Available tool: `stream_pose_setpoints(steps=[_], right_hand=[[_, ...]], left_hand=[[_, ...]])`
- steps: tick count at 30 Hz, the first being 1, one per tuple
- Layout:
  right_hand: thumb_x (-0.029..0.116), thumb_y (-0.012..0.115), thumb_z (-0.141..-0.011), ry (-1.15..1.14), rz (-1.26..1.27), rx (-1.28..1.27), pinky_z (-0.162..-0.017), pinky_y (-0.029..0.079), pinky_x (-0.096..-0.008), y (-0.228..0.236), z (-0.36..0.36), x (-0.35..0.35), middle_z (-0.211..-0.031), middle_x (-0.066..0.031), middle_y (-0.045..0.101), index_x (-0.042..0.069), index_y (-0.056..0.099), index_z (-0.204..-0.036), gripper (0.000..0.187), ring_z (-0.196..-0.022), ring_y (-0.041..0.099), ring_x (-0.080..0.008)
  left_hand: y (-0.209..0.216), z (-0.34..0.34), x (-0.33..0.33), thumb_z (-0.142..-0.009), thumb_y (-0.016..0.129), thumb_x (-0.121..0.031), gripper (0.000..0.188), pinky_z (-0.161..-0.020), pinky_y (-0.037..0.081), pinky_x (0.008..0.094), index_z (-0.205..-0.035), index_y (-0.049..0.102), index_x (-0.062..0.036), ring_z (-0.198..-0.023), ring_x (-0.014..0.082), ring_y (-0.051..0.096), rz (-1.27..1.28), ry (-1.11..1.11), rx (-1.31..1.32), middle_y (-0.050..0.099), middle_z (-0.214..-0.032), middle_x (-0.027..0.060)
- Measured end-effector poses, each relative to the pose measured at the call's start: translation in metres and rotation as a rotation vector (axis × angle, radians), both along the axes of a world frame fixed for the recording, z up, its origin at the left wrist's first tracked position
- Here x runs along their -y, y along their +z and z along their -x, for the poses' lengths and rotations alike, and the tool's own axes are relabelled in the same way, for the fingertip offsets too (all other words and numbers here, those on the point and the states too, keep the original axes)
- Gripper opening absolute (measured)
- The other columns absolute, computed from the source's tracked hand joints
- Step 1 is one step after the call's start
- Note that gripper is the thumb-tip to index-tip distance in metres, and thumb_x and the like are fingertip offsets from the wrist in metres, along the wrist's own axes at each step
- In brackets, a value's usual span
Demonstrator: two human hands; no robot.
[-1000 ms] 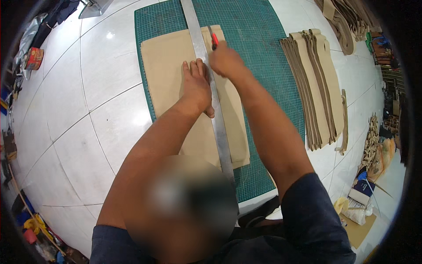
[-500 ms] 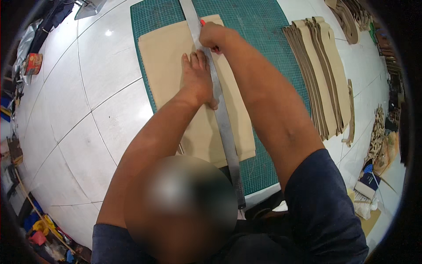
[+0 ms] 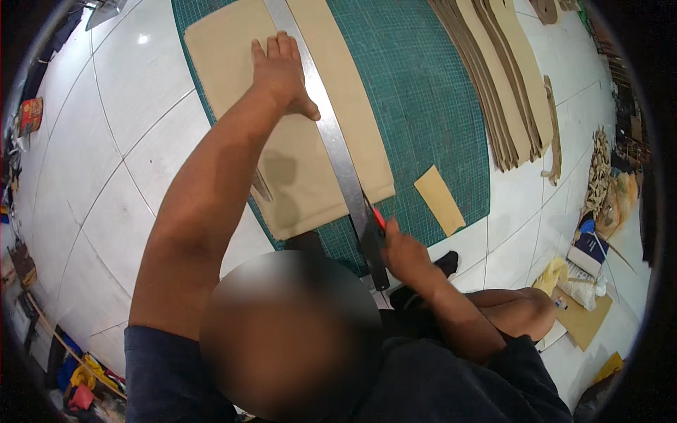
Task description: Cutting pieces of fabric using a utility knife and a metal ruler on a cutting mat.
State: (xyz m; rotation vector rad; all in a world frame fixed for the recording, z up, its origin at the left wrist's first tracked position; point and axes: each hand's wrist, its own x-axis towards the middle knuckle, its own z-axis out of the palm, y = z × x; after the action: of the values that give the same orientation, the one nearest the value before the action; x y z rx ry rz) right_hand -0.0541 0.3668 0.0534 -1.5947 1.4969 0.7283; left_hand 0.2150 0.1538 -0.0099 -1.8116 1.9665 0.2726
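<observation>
A stack of beige sheet material, fabric or leather (image 3: 240, 141), lies on the green cutting mat (image 3: 423, 127). A long steel ruler (image 3: 328, 123) runs lengthwise across it, its near end reaching past the stack's edge. My left hand (image 3: 278, 77) presses flat on the stack, fingers spread, with the thumb at the ruler's edge. By the ruler's near end, my right hand (image 3: 405, 254) is closed around a red-handled utility knife (image 3: 379, 217). The knife's tip lies close to the ruler and the stack's near edge; whether it touches the material cannot be made out.
A small beige offcut (image 3: 441, 201) lies on the mat's near right part. Long beige strips (image 3: 504, 84) are piled at the right, with a narrow scrap (image 3: 553, 134) beside them on the white tiled floor (image 3: 77, 162). My bent knee (image 3: 529, 310) is at the lower right.
My right hand has come from the ruler's far part toward me, down to its near end, with the knife. My left hand stays on the stack. A beige offcut on the mat is now uncovered.
</observation>
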Motion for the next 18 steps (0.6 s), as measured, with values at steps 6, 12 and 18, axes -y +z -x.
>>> stream_pose_setpoints(steps=[6,12,18], right_hand=[[0.015,0.048,-0.093,0.106,-0.039,-0.021,-0.074,0.051,-0.0583,0.048,0.020,0.007,-0.083,-0.0281,0.066,0.002,0.042,-0.109,0.021,-0.081,0.065,-0.0484],[0.025,0.052,-0.095,0.019,0.436,0.211,-0.069,0.047,-0.0611,-0.004,-0.038,0.128,-0.081,-0.0313,0.063,0.003,0.038,-0.109,0.030,-0.076,0.061,-0.0524],[0.021,0.052,-0.090,-0.030,0.546,0.270,-0.088,0.047,-0.0569,-0.047,-0.151,0.269,-0.104,-0.0325,0.064,-0.003,0.044,-0.116,0.036,-0.099,0.063,-0.0490]], left_hand=[[0.000,-0.011,-0.003,-0.051,0.081,-0.068,0.143,-0.118,0.012,0.0568,-0.151,0.016,0.0084,-0.148,0.0369,0.017,-0.010,0.025,0.031,0.017,-0.159,0.0235],[-0.003,-0.005,-0.005,-0.046,0.083,-0.070,0.147,-0.117,0.013,0.0580,-0.151,0.017,0.0086,-0.146,0.0389,0.019,0.015,0.043,0.020,0.019,-0.159,0.0231],[0.005,-0.004,-0.006,-0.046,0.083,-0.072,0.146,-0.117,0.014,0.0575,-0.151,0.019,0.0070,-0.147,0.0380,0.019,-0.021,0.011,0.041,0.020,-0.159,0.0219]])
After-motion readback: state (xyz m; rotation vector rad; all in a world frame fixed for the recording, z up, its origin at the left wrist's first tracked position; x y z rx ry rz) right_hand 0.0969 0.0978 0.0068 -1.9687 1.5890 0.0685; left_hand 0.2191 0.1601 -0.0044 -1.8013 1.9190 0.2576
